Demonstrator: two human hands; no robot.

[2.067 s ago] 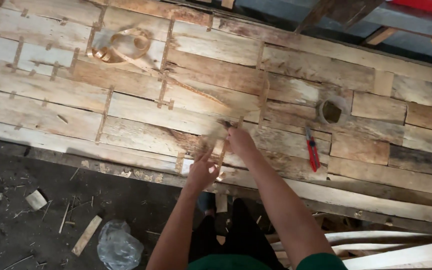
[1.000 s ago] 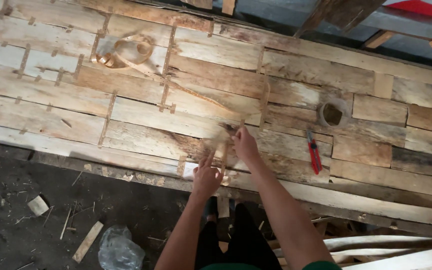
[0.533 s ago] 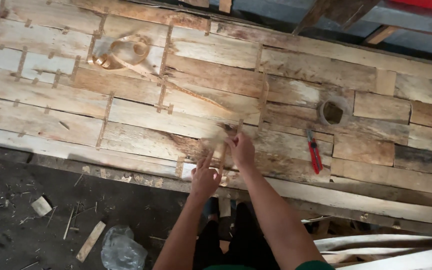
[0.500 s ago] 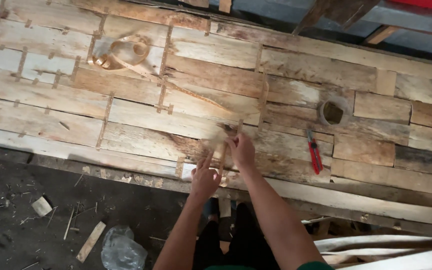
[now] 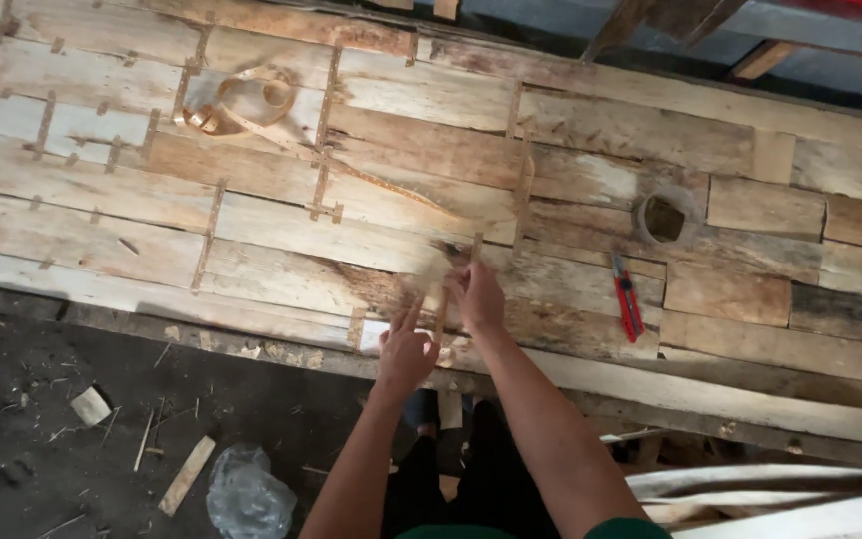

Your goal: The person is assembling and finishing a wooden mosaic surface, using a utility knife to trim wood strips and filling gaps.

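Note:
A board of patched pale wood sheets (image 5: 281, 215) spans the view, its seams covered with short brown tape strips. My right hand (image 5: 479, 295) pinches the end of a long thin brown tape strip (image 5: 391, 190), which runs diagonally up-left to a loose coil of tape (image 5: 241, 103). My left hand (image 5: 406, 351) rests near the board's front edge with its fingers spread and the index finger pointing up beside a vertical seam strip (image 5: 441, 307). The two hands are close together, just apart.
A red utility knife (image 5: 628, 297) lies right of my right hand. Behind it stands a tape roll (image 5: 662, 217). Below the board is a dark dirt floor with wood scraps (image 5: 187, 475) and a crumpled clear plastic bag (image 5: 248, 493). Pale curved boards (image 5: 780, 494) lie at the lower right.
Both hands stay at the same seam. My right hand has slid slightly toward me along the strip, and my left hand has shifted only a little.

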